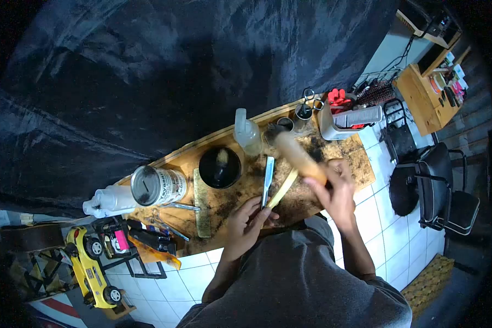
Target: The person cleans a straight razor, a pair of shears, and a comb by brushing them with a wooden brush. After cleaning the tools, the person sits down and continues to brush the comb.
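Note:
My left hand [245, 223] is closed round the pivot end of a straight razor [282, 189]. Its silver blade arm [268, 174] and pale yellow handle spread apart in a V, pointing away from me. My right hand [339, 192] grips a brush [296, 153] with an orange-brown end at the fingers. The brush is smeared by motion, and its pale part overlaps the tip of the razor handle in this view. Both hands are over the near edge of a hair-strewn wooden table [333, 150].
Behind the hands stand a spray bottle [248, 134], a black bowl [220, 168] with a brush and a grey bin [333, 127] of combs. A tin [157, 186], a long comb [202, 203] and clippers [150, 240] lie left. A black chair [443, 186] stands right.

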{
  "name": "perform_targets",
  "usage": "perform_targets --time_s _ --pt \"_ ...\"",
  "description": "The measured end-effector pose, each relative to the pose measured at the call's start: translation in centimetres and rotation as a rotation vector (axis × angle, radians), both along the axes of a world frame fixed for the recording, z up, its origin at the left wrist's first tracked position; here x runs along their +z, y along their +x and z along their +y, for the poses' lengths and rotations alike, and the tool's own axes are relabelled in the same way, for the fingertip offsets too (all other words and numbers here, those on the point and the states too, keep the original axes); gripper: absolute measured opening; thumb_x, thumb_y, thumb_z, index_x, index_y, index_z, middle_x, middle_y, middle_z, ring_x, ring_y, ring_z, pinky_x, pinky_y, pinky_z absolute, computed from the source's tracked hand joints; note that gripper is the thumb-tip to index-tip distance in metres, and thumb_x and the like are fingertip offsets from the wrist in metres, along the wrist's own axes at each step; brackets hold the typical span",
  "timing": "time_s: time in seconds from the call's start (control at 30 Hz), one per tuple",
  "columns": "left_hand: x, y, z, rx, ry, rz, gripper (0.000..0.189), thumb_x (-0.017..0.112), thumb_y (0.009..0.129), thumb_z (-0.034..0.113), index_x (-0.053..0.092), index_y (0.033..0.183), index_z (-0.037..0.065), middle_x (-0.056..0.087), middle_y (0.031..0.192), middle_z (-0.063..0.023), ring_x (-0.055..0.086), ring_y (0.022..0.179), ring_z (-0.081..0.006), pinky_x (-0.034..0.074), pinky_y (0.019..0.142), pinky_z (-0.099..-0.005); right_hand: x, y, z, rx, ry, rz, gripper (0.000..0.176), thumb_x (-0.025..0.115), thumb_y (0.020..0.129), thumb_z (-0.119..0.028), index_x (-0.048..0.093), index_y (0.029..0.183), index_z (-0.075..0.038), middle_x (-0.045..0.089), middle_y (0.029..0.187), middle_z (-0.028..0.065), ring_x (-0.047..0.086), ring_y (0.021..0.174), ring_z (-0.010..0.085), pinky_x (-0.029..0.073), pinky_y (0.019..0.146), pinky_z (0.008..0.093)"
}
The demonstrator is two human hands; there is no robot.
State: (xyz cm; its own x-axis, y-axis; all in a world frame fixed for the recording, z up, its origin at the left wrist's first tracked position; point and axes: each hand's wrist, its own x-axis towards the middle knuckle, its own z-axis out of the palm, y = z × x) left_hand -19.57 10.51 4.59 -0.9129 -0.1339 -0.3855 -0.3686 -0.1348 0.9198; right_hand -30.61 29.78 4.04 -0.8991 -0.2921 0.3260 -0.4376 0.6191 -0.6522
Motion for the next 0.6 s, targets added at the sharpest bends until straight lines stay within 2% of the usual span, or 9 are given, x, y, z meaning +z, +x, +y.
perform_targets --time_s 0.13,0.17,0.23,0.27,0.3,0.37,0.4,0.53,0.6 --pt "-1.1 0.3 0.2 0.127 0.154 0.012 0.026 0.051 0.095 0.011 0.049 0.117 -0.003 0.061 0.104 -0.0134 0.063 0.093 -0.0161 0.052 0.074 -0.0262 1.0 -0.4 0.2 -0.137 -0.132 -0.032 0.034 0.077 0.073 -0.02 0.066 0.095 0.005 0.051 0.083 0.0102 0.053 0.076 0.0225 0.046 0.065 0.0353" --pt "-1.7 0.4 0.1 0.126 0.157 0.012 0.026 0.051 0.095 0.011 0.049 0.117 -0.003 0.061 0.104 -0.0134 0.063 0.093 -0.0161 0.052 0.074 -0.0262 0.9 0.0 0.7 -0.031 -0.137 -0.073 0.037 0.079 0.071 -0.024 0.066 0.091 0.003 0.052 0.084 0.01 0.053 0.076 0.0222 0.045 0.065 0.0345" --pt "-4.0 0.8 -0.4 0.253 0.586 0.049 0.029 0.048 0.097 0.02 0.049 0.118 0.0 0.061 0.102 -0.0116 0.062 0.085 -0.0149 0.051 0.07 -0.0267 0.3 0.5 0.7 0.312 -0.191 0.004 0.04 0.081 0.068 -0.029 0.066 0.089 0.002 0.053 0.086 0.0096 0.054 0.079 0.0216 0.046 0.065 0.0338" --pt "-6.2 1.3 -0.8 0.245 0.717 0.014 0.033 0.045 0.098 0.027 0.049 0.119 0.002 0.06 0.092 -0.007 0.055 0.07 -0.0119 0.045 0.059 -0.0238 0.3 0.9 0.3 0.45 -0.18 0.025 0.044 0.082 0.066 -0.034 0.067 0.089 0.0 0.053 0.088 0.009 0.055 0.08 0.0212 0.047 0.065 0.0323" --pt "-4.0 0.5 -0.1 0.244 0.716 0.014 0.033 0.045 0.098 0.027 0.049 0.119 0.002 0.06 0.092 -0.007 0.055 0.07 -0.0119 0.045 0.059 -0.0238 -0.1 1.3 -0.4 0.562 -0.21 0.068 0.048 0.083 0.063 -0.038 0.067 0.088 -0.001 0.053 0.09 0.0085 0.057 0.08 0.0204 0.049 0.064 0.0303" --pt "2.3 -1.9 1.6 0.712 0.753 -0.408 0.041 0.043 0.098 0.034 0.046 0.125 0.003 0.051 0.074 0.0001 0.04 0.053 -0.0082 0.033 0.047 -0.0219 0.0 1.7 -1.0 0.599 -0.108 0.034 0.05 0.082 0.063 -0.04 0.067 0.089 -0.001 0.053 0.091 0.0079 0.058 0.077 0.0198 0.05 0.062 0.0289" --pt "-2.5 0.2 -0.4 0.206 0.574 -0.211 0.06 0.035 0.097 0.05 0.04 0.132 0.003 0.039 0.063 0.0042 0.032 0.045 -0.0059 0.027 0.041 -0.0208 -0.6 1.5 -1.0 0.549 -0.125 0.054 0.05 0.081 0.063 -0.041 0.067 0.089 -0.001 0.053 0.092 0.0076 0.058 0.077 0.0199 0.05 0.061 0.0294" --pt "-1.2 0.2 -0.9 -0.189 0.667 0.08 0.081 0.016 0.091 0.065 0.03 0.139 0.002 0.031 0.059 0.0048 0.027 0.041 -0.0044 0.023 0.037 -0.0195 -1.2 -0.4 -0.7 0.18 -0.139 0.08 0.045 0.08 0.068 -0.032 0.066 0.092 0.003 0.052 0.094 0.0111 0.058 0.079 0.0221 0.05 0.065 0.0325" --pt "-0.9 0.6 -0.4 -0.151 0.658 0.061 0.08 0.016 0.092 0.064 0.029 0.139 0.002 0.033 0.059 0.004 0.027 0.041 -0.0044 0.024 0.037 -0.0194 0.0 -0.5 -0.7 0.005 -0.201 0.011 0.041 0.081 0.068 -0.028 0.066 0.091 0.003 0.053 0.093 0.0112 0.057 0.08 0.023 0.048 0.067 0.0326"
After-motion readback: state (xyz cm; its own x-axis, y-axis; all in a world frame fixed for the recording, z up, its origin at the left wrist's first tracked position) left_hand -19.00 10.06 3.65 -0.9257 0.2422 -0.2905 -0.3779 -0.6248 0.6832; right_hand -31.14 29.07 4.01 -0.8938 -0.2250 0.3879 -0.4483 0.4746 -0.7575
